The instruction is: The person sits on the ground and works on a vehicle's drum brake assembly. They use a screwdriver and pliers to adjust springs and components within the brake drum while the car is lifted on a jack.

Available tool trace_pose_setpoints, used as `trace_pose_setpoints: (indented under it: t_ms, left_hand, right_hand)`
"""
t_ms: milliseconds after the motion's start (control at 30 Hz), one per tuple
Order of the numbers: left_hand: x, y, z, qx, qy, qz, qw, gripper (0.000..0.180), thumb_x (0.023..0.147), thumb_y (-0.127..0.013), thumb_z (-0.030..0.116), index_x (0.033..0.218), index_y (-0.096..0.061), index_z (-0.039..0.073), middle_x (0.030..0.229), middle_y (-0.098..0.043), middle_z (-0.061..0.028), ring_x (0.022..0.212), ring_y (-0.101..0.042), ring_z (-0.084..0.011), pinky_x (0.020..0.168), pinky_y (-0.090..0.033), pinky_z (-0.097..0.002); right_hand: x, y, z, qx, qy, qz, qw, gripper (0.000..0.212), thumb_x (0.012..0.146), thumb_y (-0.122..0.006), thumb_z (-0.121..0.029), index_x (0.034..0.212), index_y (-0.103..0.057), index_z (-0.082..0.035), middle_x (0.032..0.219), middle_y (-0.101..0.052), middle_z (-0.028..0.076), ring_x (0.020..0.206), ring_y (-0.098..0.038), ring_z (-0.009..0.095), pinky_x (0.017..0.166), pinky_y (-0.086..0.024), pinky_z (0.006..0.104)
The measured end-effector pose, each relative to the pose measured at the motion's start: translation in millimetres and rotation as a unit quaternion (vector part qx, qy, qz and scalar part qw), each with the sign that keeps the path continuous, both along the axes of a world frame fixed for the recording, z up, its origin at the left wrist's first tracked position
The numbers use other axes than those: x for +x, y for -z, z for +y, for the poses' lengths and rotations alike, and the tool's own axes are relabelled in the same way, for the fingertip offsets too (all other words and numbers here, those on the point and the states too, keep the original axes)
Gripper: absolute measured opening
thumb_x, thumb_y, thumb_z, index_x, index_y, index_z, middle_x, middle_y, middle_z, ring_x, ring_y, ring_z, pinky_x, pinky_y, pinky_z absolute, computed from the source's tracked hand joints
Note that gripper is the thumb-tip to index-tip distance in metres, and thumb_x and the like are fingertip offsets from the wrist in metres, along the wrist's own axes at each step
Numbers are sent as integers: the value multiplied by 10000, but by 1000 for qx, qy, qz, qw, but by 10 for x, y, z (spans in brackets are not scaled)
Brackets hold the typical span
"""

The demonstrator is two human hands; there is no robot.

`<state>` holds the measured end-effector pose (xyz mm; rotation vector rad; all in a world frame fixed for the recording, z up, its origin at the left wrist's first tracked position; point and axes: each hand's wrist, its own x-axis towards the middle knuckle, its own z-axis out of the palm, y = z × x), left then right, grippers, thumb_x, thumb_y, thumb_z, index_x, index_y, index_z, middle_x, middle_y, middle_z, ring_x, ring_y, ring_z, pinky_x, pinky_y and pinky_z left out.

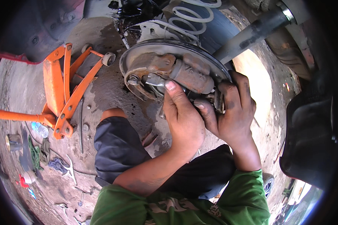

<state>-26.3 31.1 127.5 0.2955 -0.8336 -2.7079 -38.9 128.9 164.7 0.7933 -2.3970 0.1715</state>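
One rusty brake assembly (pixel 193 77) lies at the fingers' far side. The right hand (pixel 233 112) curls half-closed at its right edge, thumb apart; the left hand (pixel 184 122) sets its thumb against the near side, other fingers hidden. I cannot tell whether either grips.
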Motion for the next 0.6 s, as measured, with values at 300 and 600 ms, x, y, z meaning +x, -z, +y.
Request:
trace_pose_setpoints:
  t_ms: [300,600]
  left_hand:
    - [-24,47,54,-41,-16,16,999,550,1096,-210,369,1219,-551,-45,1130,-651,-134,1028,-633,-204,924,-505,-335]
    - [24,28,55,-49,13,-28,998,534,1096,-206,363,1272,-520,-31,1178,-632,-139,1060,-624,-198,934,-509,-341]
  right_hand:
    - [-34,-157,90,100,-31,27,994,345,823,-708,-367,821,-521,-76,877,-489,116,640,-607,273,520,-498,370]
    - [17,-224,143,119,-39,16,992,335,813,-729,-351,807,-537,-76,887,-509,118,633,-628,264,531,-514,377]
